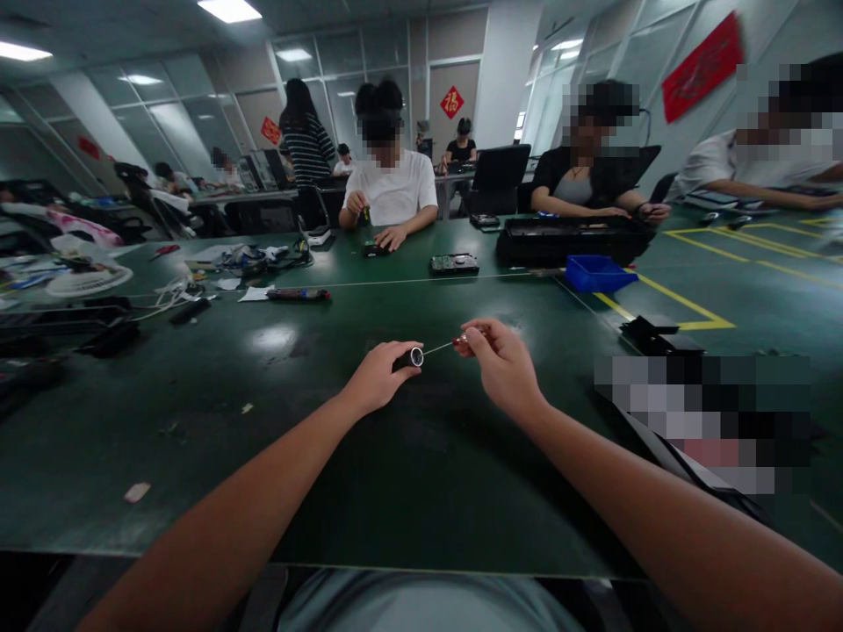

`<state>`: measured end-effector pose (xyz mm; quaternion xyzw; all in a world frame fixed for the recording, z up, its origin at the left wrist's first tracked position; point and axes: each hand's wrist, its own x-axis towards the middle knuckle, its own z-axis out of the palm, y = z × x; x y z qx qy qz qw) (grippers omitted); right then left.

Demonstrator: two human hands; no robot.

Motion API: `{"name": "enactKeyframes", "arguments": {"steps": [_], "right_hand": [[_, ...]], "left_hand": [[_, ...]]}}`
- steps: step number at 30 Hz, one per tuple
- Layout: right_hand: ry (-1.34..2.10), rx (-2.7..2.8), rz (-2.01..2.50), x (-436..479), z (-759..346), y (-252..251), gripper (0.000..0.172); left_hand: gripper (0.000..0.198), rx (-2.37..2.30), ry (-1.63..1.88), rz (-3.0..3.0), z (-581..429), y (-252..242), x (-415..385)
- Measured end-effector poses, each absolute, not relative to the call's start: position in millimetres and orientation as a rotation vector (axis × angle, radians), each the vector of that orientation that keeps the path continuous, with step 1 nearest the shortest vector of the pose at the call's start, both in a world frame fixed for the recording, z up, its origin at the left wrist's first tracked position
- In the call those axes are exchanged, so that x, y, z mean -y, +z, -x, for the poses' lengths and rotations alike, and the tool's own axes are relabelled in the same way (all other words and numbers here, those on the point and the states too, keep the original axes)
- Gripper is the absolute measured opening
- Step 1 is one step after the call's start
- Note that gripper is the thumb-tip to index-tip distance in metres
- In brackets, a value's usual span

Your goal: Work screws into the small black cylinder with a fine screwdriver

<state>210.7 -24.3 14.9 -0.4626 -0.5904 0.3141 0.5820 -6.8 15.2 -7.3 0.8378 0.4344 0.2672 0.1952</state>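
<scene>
My left hand (383, 376) is closed around a small black round piece (414, 357) with a bright silver ring on its near face. Its exact kind I cannot make out. In my right hand (504, 364) is a screwdriver (462, 341) with a reddish, see-through handle, gripped between thumb and fingers. Its thin metal shaft points left towards the black piece, and the tip ends at or just behind the ring; contact is hard to tell. Both hands are held above the green table (454, 509).
A blue tray (598, 273), a bare hard drive (454, 263) and a long black casing (572, 241) lie farther back. At left are cables (254, 259) and a dark pen-like tool (298, 295). Black parts (659, 333) lie at right. Across the table, a person in white (395, 193) handles a small device.
</scene>
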Motion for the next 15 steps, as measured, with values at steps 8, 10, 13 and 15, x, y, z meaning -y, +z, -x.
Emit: {"name": "enactKeyframes", "arguments": {"steps": [8, 10, 13, 15], "right_hand": [[0.718, 1.357, 1.112, 22.8, -209.2, 12.0, 0.021], [0.72, 1.364, 1.116, 23.3, -210.2, 14.1, 0.02], [0.682, 1.411, 1.163, 26.3, -211.8, 20.2, 0.023], [0.606, 1.453, 1.26, 28.9, -212.6, 24.3, 0.029]], "left_hand": [[0.041, -1.209, 0.819, -2.302, 4.2, -5.7, -11.3], [0.041, -1.203, 0.82, -2.298, 4.8, -5.2, -11.2], [0.041, -1.211, 0.799, -2.311, 5.5, -3.5, -10.3], [0.041, -1.214, 0.795, -2.321, 5.8, -2.4, -9.5]]}}
